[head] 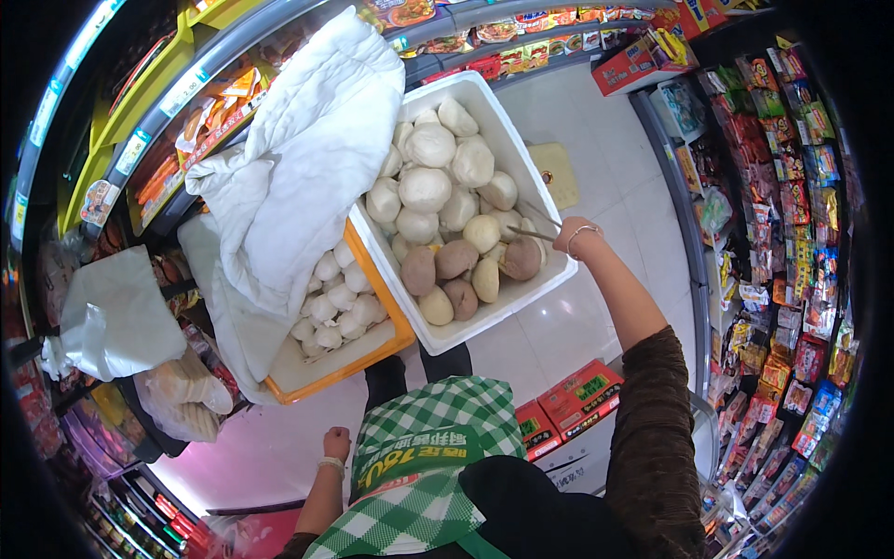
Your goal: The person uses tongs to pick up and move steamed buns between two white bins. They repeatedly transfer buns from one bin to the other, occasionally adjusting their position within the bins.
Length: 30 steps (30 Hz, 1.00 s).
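Observation:
My right hand (577, 236) grips a pair of metal tongs (536, 234) over the right wall of a white foam box (454, 342). The tongs' arms are spread, and one tip is close to a brown bun (522, 258). White steamed buns (424, 189) fill the far part of the box; brown and yellowish buns (436, 305) lie at its near end. My left hand (336, 444) hangs beside my green checked apron (426, 433), fingers curled, with nothing visible in it. Smaller white buns (342, 297) sit in an orange-rimmed foam box (349, 367) to the left.
A white quilted cloth (328, 147) partly covers the orange-rimmed box. Plastic bags (122, 314) hang at the left. Packaged snacks (789, 189) line the right shelves, and sausages (216, 115) the left. Red cartons (580, 398) stand near my right side.

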### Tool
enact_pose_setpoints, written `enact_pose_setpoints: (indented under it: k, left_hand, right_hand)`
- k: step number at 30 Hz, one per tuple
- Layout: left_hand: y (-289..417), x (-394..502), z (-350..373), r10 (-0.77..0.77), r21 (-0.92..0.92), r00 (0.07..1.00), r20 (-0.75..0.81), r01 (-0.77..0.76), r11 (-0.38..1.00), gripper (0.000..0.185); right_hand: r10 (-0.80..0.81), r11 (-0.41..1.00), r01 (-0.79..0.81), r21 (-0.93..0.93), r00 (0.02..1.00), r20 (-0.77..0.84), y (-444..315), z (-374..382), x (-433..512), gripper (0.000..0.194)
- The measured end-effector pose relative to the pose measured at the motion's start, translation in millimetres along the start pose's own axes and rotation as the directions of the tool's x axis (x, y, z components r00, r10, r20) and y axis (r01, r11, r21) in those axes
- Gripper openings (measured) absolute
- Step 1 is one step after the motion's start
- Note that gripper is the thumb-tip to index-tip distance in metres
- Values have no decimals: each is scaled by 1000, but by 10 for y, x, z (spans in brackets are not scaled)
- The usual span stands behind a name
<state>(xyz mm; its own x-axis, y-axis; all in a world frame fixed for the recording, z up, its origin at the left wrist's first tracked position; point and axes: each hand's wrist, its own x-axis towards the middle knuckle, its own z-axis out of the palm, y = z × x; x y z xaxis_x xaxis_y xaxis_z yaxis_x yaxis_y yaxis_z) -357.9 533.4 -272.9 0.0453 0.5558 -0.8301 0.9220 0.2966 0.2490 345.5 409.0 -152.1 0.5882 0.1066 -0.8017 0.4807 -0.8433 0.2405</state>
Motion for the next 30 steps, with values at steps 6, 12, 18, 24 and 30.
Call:
enact_pose_setpoints:
  k: [6, 12, 18, 24, 30]
  left_hand:
    - [20, -13, 160, 35, -26, 999, 14, -34, 999, 27]
    - [101, -63, 176, 12, -87, 1000, 24, -10, 996, 27]
    - [2, -26, 169, -16, 12, 998, 64, 15, 1000, 26]
    - [-123, 66, 183, 39, 77, 997, 73, -44, 996, 26]
    - [54, -4, 153, 19, -22, 1000, 12, -18, 1000, 26]
  right_hand:
    - [36, 995, -18, 102, 983, -177, -220, 42, 48, 33]
    - [-51, 997, 58, 51, 991, -122, -390, 318, 535, 33]
    - [49, 631, 121, 766, 979, -196, -514, 1073, 781, 27]
    - [101, 204, 97, 974, 988, -120, -775, 1106, 653, 31]
    - [96, 275, -12, 961, 995, -15, -944, 1177, 582, 36]
